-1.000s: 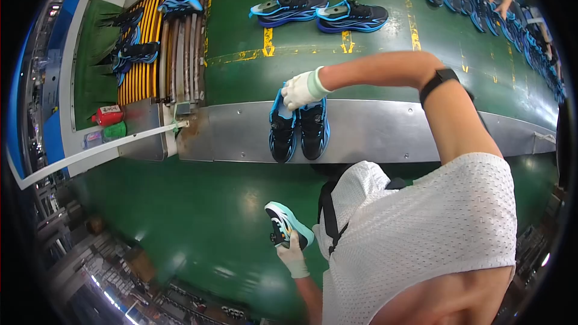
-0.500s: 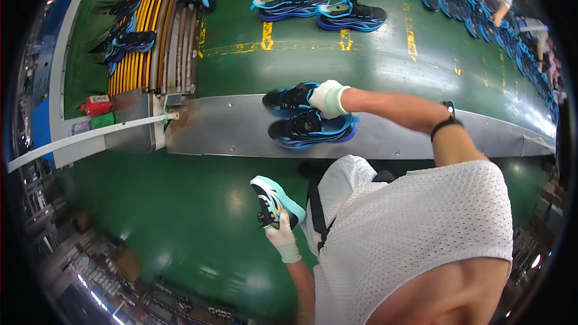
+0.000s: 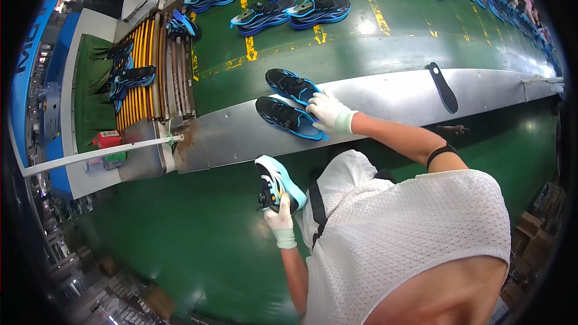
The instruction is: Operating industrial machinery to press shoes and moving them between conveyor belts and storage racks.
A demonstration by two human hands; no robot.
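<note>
My left hand (image 3: 280,213), in a white glove, grips a black, white and mint-green sneaker (image 3: 280,180) with a thick pale sole, held upright beside my body over the green floor. My right hand (image 3: 330,112), also gloved, has its fingers curled at the heel ends of two black-and-blue sneakers. Of these, the farther sneaker (image 3: 291,84) and the nearer sneaker (image 3: 284,115) lie side by side on a metal ledge (image 3: 229,135), toes to the left. The glove hides part of their heels.
Beyond the ledge runs a green conveyor belt (image 3: 241,84) bearing several black-and-blue shoes (image 3: 319,11). A black insole (image 3: 444,89) lies on the ledge to the right. At left are rollers (image 3: 171,72), a white bar (image 3: 108,151) and a red container (image 3: 107,139).
My right hand has shifted toward the sneakers' heels, and the pair now lies at a slant. The insole, mostly covered by my arm before, shows fully. My left hand keeps its sneaker.
</note>
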